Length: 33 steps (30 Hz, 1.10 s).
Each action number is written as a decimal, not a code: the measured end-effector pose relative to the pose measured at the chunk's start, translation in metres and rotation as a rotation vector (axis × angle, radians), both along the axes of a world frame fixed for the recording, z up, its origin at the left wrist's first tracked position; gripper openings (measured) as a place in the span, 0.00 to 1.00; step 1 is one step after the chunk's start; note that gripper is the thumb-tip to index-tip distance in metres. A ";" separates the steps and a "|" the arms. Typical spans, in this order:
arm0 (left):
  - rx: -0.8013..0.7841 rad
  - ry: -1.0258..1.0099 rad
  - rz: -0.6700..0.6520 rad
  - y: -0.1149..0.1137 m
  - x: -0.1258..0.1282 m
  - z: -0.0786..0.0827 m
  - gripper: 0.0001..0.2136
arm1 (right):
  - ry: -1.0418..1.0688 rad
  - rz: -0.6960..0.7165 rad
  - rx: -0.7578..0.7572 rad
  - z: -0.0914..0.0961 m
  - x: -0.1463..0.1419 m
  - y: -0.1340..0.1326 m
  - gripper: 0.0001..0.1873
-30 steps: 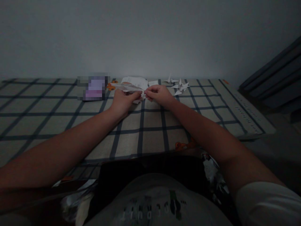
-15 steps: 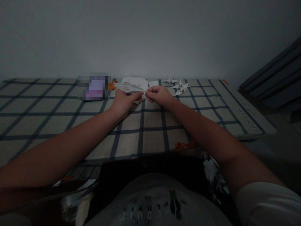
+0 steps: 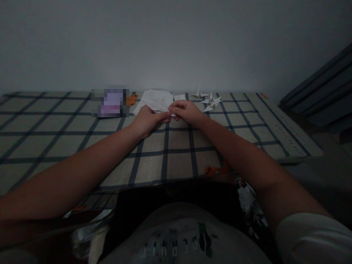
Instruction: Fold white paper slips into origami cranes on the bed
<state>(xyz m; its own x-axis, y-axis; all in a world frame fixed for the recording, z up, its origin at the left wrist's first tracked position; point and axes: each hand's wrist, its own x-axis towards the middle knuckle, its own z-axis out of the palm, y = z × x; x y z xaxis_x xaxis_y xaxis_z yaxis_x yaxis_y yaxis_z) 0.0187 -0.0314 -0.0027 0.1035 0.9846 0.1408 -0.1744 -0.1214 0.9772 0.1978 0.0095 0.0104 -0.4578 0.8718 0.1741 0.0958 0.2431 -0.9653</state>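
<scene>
My left hand [image 3: 150, 119] and my right hand [image 3: 187, 111] meet over the checked cloth, fingertips pinched close together. Between them is a small folded piece of white paper [image 3: 173, 114], mostly covered by my fingers. Both hands are closed on it. Just behind my left hand lie white paper sheets [image 3: 156, 97] with faint print. A small white paper piece [image 3: 179, 97] rests beyond my right hand. Farther right sit folded paper cranes [image 3: 211, 102], with another paper crane [image 3: 199, 93] near the wall.
A blue-and-cream checked cloth [image 3: 178, 161] covers the table up to the grey wall [image 3: 176, 44]. On the left a phone-like object [image 3: 112, 103] with a blurred-out lilac screen lies on the cloth. Dark ridged panels [image 3: 324, 88] stand at the right.
The folded paper that stuck out leftward above my left hand has dropped or turned down, uncovering the sheets behind. My left fingertips have shifted slightly right and down.
</scene>
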 end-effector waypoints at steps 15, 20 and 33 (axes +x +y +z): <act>-0.027 0.020 0.124 0.008 -0.006 -0.003 0.16 | -0.071 -0.060 0.012 0.005 0.002 -0.004 0.09; -0.032 0.013 0.167 0.010 -0.007 -0.005 0.19 | -0.136 -0.030 0.071 0.006 0.003 -0.006 0.12; -0.021 0.163 0.187 0.004 -0.005 -0.002 0.21 | -0.102 0.036 0.132 -0.008 0.002 0.002 0.13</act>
<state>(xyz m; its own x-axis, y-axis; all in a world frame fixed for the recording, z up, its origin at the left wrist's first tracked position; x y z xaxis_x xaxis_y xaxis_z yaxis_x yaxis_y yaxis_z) 0.0139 -0.0277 -0.0047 -0.0615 0.9913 0.1160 0.0094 -0.1156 0.9932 0.2003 0.0117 0.0026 -0.5100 0.8270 0.2366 0.1809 0.3719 -0.9105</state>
